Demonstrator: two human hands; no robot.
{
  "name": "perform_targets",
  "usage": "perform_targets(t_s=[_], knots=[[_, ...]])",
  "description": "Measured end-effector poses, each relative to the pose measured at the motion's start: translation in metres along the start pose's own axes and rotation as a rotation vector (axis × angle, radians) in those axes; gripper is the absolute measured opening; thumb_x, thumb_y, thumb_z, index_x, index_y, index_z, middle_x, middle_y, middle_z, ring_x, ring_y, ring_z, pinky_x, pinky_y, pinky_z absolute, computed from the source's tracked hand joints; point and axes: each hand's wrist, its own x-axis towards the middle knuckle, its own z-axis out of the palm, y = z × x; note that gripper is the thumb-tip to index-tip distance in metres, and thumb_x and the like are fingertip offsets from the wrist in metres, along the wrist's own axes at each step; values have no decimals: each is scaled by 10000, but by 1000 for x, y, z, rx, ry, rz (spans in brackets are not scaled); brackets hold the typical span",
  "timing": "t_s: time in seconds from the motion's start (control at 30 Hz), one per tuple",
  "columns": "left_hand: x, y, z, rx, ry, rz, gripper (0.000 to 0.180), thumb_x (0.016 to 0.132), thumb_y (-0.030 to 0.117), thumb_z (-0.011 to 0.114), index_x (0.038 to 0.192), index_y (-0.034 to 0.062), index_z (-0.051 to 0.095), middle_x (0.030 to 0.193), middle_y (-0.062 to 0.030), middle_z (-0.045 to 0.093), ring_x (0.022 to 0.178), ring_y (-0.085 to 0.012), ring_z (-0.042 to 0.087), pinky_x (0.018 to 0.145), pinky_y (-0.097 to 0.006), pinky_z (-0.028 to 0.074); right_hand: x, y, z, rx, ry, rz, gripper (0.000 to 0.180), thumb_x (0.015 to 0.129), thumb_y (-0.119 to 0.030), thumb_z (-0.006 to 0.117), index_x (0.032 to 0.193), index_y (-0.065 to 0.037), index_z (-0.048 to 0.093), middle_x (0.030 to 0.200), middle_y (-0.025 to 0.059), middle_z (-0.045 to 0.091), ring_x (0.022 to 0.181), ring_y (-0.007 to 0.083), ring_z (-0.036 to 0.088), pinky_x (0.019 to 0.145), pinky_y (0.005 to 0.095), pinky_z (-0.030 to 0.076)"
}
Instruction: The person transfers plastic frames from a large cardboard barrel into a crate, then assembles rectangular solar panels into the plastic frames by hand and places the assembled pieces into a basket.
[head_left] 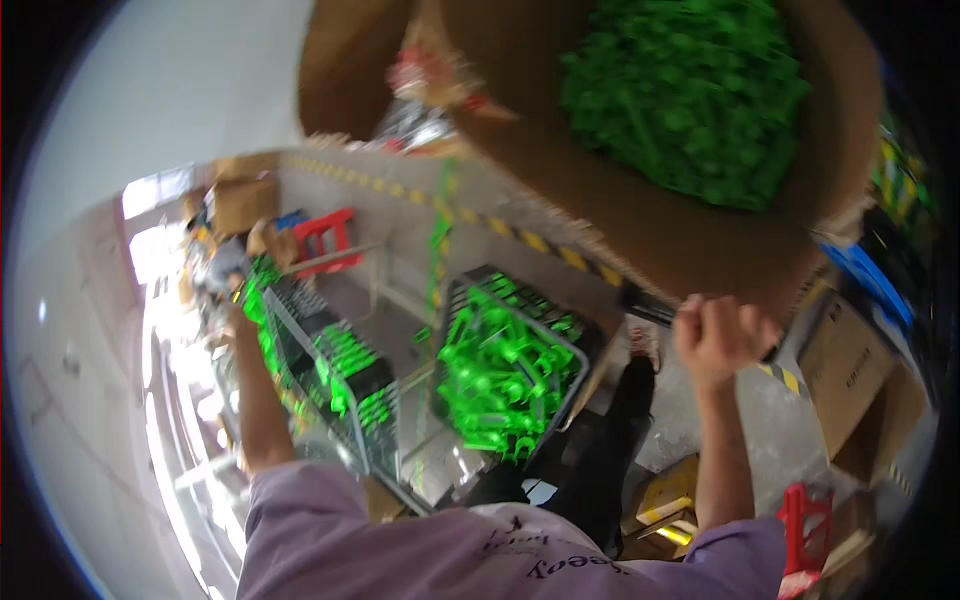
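The right hand (718, 338) is raised with its fingers curled tight around the lower edge of a large brown cardboard box (640, 200), which is tipped up high so that its open inside faces the camera. A dense heap of small green plastic parts (690, 95) sits in the box's upper part, well above the gripping fingers. The left arm reaches out and upward at the left of the view toward a black rack (335, 360) with rows of bright green pieces set in it; the left hand (240, 305) itself is blurred against the glare there, and I cannot tell whether it is spread or gripping anything. Between the two arms, lower than the box, stands a wire-framed bin (510, 370) packed with more bright green parts, with further green rows on a dark tray just behind it. The person's lilac sleeves and shirt (430, 550) fill the lower edge. A red plastic stool (325, 238) stands on the grey floor (400, 215) farther off, just beside a yellow-and-black striped line, and plain cardboard cartons (850, 370) are stacked at the right, near another red stool (805, 535).
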Motion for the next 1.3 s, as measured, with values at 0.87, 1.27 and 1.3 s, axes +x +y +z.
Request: perform_targets(t_s=[0.87,1.27,1.3], knots=[[-461,-226,678,622,-812,29,1323,516,546,893,1521,269,77,1482,-264,185,1366,-458,213,1013,-618,354,-136,-34,0,-172,-37,6,389,818,-466,384,630,-199,595,671,-59,649,746,93,501,822,347,290],[-383,-278,739,737,-1049,176,1206,627,631,772,1505,63,172,1470,-318,178,1274,-536,329,1062,-581,320,-135,-43,-2,-48,-131,102,339,785,-455,450,666,-205,646,694,-65,657,723,97,487,803,352,284],[-395,-279,735,731,-1056,176,1206,627,631,772,1505,63,172,1470,-318,178,1274,-536,329,1062,-581,320,-138,-38,1,-57,-131,101,339,785,-455,450,666,-205,646,694,-65,657,723,97,487,803,352,284]])
